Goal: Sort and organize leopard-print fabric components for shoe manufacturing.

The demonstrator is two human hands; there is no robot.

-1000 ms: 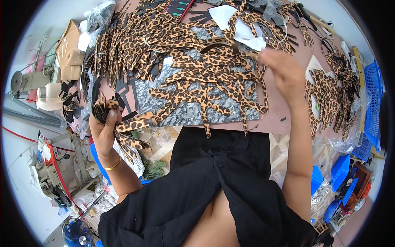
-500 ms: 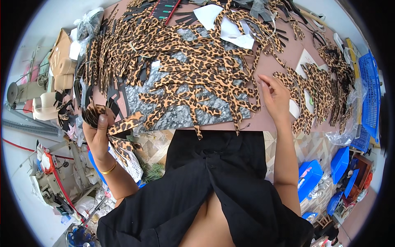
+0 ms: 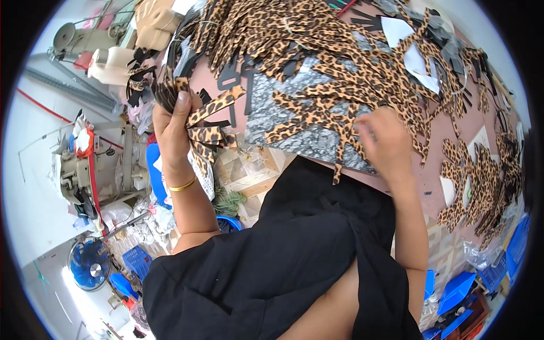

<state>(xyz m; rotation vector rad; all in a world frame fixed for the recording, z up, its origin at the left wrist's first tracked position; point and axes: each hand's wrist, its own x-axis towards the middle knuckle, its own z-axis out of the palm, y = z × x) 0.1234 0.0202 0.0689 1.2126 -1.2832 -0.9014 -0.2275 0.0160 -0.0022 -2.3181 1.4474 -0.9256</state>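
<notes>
Your left hand (image 3: 173,122) is clamped around a bundle of leopard-print strips (image 3: 207,127), held up just off the table (image 3: 430,164) edge; your right hand (image 3: 385,141) is down on the loose strips (image 3: 317,116) spread over the grey sheet (image 3: 272,107), fingers curled on one strip, though I can't tell if it's actually pinched. Looks like the gathering step: next move likely calls for lifting one strip clear of its neighbours and adding it to the bundle.

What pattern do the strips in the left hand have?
Leopard print, brown with black spots, on the strips in the left hand; head view.
</notes>
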